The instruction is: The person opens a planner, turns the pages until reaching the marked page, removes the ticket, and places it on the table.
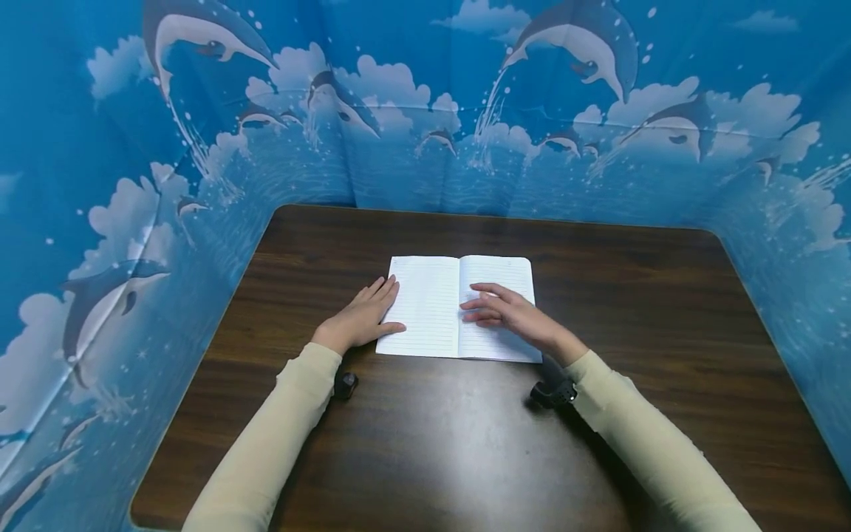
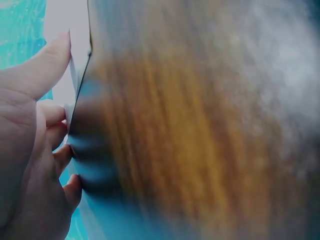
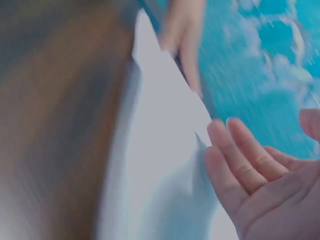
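Observation:
An open notebook with lined white pages lies flat on the dark wooden table. My left hand rests at its left edge, fingers straight and thumb over the lower left corner of the page. In the left wrist view the left hand shows its thumb on the white paper and its fingertips along the edge. Over the right page, my right hand hovers with relaxed, slightly bent fingers and holds nothing. The right wrist view shows that hand palm visible, fingertips close to the page.
The brown table has rounded corners and reaches out on all sides of the notebook. A blue curtain printed with dolphins and clouds hangs behind it and along both sides. Dark wrist cameras sit under the sleeves.

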